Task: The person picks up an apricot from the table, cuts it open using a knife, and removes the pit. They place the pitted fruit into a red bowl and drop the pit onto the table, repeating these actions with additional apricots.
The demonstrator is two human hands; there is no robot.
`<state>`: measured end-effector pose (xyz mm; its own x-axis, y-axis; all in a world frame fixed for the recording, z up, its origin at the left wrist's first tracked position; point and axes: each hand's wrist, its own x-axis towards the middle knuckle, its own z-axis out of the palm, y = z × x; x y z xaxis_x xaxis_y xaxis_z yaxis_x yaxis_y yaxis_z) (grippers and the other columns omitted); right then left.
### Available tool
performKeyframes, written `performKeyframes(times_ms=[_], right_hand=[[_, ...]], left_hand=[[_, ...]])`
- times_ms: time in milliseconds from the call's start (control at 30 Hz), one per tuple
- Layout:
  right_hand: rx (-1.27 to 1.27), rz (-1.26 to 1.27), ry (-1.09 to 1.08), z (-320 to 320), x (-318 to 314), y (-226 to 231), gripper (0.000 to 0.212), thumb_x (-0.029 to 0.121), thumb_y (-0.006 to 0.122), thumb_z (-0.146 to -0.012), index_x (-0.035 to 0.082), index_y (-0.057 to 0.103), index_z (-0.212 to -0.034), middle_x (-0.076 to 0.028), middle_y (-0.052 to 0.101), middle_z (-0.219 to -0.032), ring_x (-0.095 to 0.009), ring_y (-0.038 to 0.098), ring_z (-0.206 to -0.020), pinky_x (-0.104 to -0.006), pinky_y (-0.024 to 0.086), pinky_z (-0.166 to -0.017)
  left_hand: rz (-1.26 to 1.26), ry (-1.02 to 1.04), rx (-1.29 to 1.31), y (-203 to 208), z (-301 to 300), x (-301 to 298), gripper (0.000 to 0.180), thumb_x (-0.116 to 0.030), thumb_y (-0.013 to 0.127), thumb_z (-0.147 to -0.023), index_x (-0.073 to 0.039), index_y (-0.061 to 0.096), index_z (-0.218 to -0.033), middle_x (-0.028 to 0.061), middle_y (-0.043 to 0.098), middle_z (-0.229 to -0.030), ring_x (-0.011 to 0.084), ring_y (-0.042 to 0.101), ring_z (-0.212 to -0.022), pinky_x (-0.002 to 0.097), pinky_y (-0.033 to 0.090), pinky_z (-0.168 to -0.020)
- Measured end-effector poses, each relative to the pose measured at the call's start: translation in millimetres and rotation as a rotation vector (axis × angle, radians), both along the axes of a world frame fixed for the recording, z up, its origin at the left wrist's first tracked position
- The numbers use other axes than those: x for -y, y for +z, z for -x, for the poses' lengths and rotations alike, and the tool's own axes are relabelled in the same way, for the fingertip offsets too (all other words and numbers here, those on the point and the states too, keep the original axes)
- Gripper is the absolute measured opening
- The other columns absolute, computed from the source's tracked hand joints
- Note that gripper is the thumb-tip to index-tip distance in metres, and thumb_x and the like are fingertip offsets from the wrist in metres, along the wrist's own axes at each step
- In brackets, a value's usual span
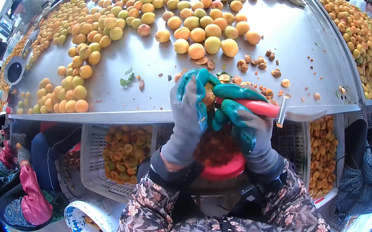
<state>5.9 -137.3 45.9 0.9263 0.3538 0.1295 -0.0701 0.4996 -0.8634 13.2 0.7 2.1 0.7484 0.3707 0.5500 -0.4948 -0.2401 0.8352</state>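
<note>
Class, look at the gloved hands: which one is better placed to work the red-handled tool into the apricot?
Probably the right hand: it already grips the red-handled tool, pointed toward the apricot cupped in the left hand.

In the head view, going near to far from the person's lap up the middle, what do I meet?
Floral sleeves → red bowl → left hand with an apricot and right hand gripping a red-handled tool → scattered pits on the metal table → heap of apricots.
</note>
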Motion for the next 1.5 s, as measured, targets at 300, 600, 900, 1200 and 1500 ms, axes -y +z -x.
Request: performKeyframes(times_ms=[300,600,900,1200,1500], right_hand=[[0.500,0.472,-0.205,-10.2,11.7,16.2,0.024,0.007,0.070,-0.081,0.000,0.071,-0.103,-0.011,0.069,-0.102,-0.025,0.063,-0.094,-0.0365,0.049,-0.088],[0.645,0.452,-0.319,-34.6,31.1,7.5,0.029,0.009,0.067,-0.084,-0.004,0.065,-0.111,-0.016,0.063,-0.111,-0.021,0.061,-0.102,-0.0325,0.049,-0.087],[0.817,0.631,-0.313,-39.0,3.0,-21.8,0.031,0.015,0.075,-0.078,0.001,0.069,-0.106,-0.014,0.067,-0.103,-0.027,0.066,-0.092,-0.0364,0.052,-0.082],[0.263,0.311,-0.413,-58.5,34.6,-34.1,0.014,0.002,0.066,-0.086,-0.003,0.069,-0.098,-0.007,0.068,-0.097,-0.013,0.065,-0.088,-0.0264,0.052,-0.077],[0.060,0.058,-0.388,-62.8,77.9,-36.1,0.025,-0.001,0.057,-0.084,-0.002,0.063,-0.108,-0.008,0.067,-0.094,-0.014,0.064,-0.082,-0.0262,0.052,-0.076]], left_hand=[[-0.483,0.103,-0.026,7.2,-6.9,-5.8,0.020,-0.006,0.058,-0.087,-0.003,0.058,-0.107,0.0115,0.066,-0.089,0.0299,0.064,-0.073,0.0368,0.049,-0.068],[-0.121,-0.134,-0.129,-3.0,-2.2,-7.1,0.038,-0.004,0.053,-0.093,-0.001,0.046,-0.130,0.0148,0.060,-0.114,0.0202,0.064,-0.087,0.0256,0.053,-0.072],[0.375,-0.162,-0.262,0.9,-15.6,2.6,0.042,-0.039,0.042,-0.103,-0.001,0.059,-0.111,0.0099,0.065,-0.093,0.0158,0.062,-0.076,0.0270,0.050,-0.072],[0.327,-0.272,-0.316,37.1,11.9,-27.8,0.035,-0.035,0.046,-0.098,-0.007,0.060,-0.115,0.0087,0.065,-0.090,0.0081,0.054,-0.061,0.0199,0.040,-0.050],[-1.137,0.131,-0.573,86.3,81.5,-118.3,0.044,-0.028,0.066,-0.083,0.000,0.060,-0.117,0.0187,0.062,-0.107,0.0344,0.058,-0.099,0.0439,0.044,-0.090]])
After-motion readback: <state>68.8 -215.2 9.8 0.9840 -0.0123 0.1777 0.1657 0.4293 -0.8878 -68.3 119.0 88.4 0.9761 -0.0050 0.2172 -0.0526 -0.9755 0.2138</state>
